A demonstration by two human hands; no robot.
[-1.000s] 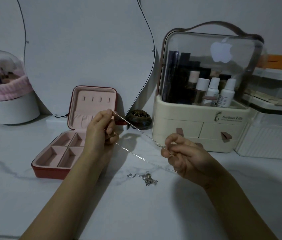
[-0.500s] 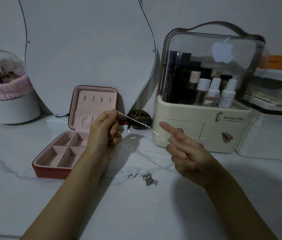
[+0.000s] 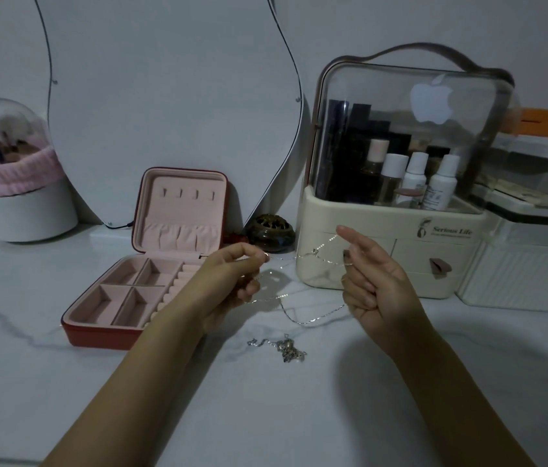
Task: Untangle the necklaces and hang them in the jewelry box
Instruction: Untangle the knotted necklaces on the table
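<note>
A thin silver necklace chain [image 3: 303, 320] hangs slack between my two hands above the marble top. My left hand [image 3: 232, 281] pinches one end of it near the clasp, just right of the open jewelry box [image 3: 97, 326]. My right hand [image 3: 370, 281] has its index finger stretched out with the chain draped over it and its lower fingers curled. The box is red outside and pink inside, its lid upright with a row of small hooks [image 3: 188, 193]. A tangled heap of silver necklaces [image 3: 286, 347] lies on the top below the hands.
A cream cosmetics organiser [image 3: 394, 264] with a clear lid stands behind my right hand, a white drawer unit [image 3: 528, 274] to its right. A dark round burner [image 3: 271, 232], a curved mirror [image 3: 171, 96] and a domed brush holder [image 3: 26, 210] line the back.
My hands moved apart and then lower. The chain, taut between pinching fingers a second ago, now sags in a loop; my right hand let go of its pinch and stretched out its index finger.
</note>
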